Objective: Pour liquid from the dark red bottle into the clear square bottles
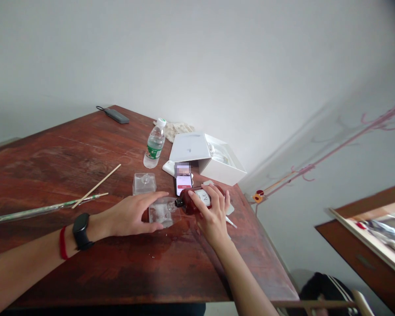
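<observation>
While the right hand (212, 215) grips a brown bottle (188, 205) with its fingers curled over the top, the bottle lies tipped nearly level, just above the table. The bottle is dark reddish-brown with a pale label under the fingers, and its small black neck points toward the left hand (134, 215). That hand cups a clear glass bottle (163, 213), thumb on the near side and fingers along the far side, steadying it on the wood. The glass bottle is squarish and see-through, and its mouth meets the brown bottle's neck between the two hands. Just beyond the left hand stands a second clear glass container (144, 183), and beyond the right hand lies a phone (183, 183) with a lit screen. Farther off are a plastic water bottle (154, 144) and an open white box (206, 156). Out past the left wrist, which wears a black watch (81, 231), lie a thin wooden stick (96, 186) and a long glass rod (42, 210). The table (118, 267) is dark red-brown wood with worn grain, set against a plain white wall (217, 66).
</observation>
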Tool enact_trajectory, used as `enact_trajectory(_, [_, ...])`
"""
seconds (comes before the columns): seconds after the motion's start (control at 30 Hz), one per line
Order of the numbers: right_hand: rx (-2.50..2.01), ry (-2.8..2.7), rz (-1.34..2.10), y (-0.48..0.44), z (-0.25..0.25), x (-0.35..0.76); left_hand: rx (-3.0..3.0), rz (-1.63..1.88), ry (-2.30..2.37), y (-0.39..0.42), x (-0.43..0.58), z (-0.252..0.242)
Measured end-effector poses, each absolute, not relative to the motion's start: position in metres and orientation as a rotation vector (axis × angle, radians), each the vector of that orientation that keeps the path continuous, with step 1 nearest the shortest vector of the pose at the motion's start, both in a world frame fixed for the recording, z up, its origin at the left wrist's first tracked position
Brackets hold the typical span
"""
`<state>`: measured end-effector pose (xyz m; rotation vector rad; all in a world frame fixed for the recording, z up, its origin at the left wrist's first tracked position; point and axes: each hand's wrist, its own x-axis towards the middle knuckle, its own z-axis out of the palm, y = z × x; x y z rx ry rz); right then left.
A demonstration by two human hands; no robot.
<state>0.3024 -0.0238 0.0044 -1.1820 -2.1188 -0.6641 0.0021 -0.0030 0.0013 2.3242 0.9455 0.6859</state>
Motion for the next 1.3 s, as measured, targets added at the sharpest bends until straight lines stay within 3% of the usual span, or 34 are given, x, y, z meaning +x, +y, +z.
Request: enact_trajectory(1.3, [-1.110,-2.081,-0.738,-0.0232,0.0053,0.3010,2.323,0.711,0.904,-0.0030,0.0023,-0.0007])
